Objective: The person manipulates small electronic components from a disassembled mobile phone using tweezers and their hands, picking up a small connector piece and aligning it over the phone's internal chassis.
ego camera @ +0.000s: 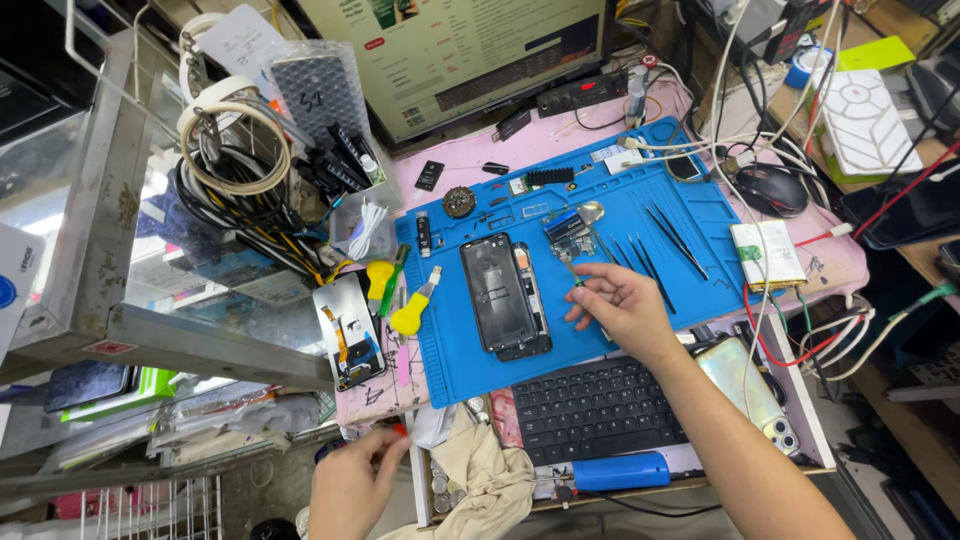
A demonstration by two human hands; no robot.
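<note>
Our blue mat [600,345] is crowded: tweezers [665,245] lie to the right, a yellow-handled tool [412,312] sits at its left edge and a black keyboard [595,408] lies along its near edge, leaving bare mat only around the opened phone [503,295]. Our right hand [618,305] hovers just right of that phone, fingers pinched on a thin green-tipped tool [577,277]. Our left hand [352,482] sits low off the worktop's near-left corner, fingers curled on something small and red [399,429] that we cannot make out.
</note>
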